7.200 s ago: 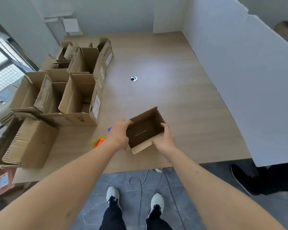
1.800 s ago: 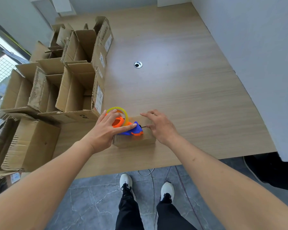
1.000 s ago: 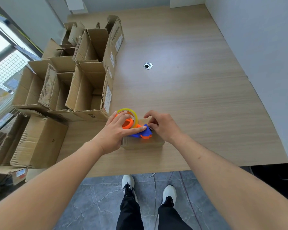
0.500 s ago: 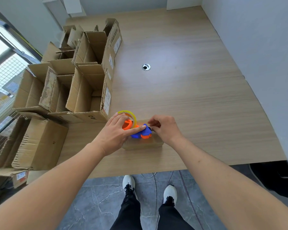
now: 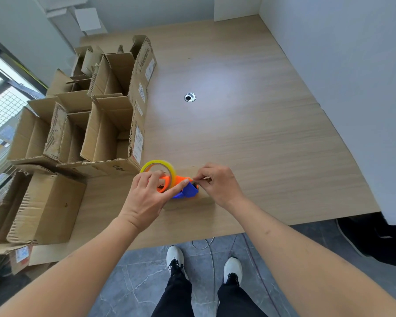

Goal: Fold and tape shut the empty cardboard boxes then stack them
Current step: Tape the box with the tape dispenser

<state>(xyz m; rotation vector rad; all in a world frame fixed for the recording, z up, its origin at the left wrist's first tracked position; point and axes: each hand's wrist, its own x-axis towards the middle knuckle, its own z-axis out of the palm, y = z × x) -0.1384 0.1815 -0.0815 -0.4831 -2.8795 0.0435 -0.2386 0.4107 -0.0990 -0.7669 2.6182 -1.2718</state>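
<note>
- A small closed cardboard box sat on the wooden table near its front edge, roughly midway along it.
- A tape dispenser, orange and blue with a yellow-rimmed roll of clear tape, rested on top of the box.
- The left hand gripped the dispenser, fingers curled over the roll and the thumb stretched along the orange body toward the blue front end.
- The right hand was just beside the dispenser's front, thumb and forefinger pinched together at the cutter end; whether tape lay between them was too small to tell.
- Open cardboard boxes with flaps raised stood crowded along the table's left edge, reaching toward the far-left corner.
- A larger box stood at the front-left corner, partly past the edge.
- A round cable grommet was set in the table's middle, well apart from the box.
- White shoes stood on the grey floor below the front edge.
</note>
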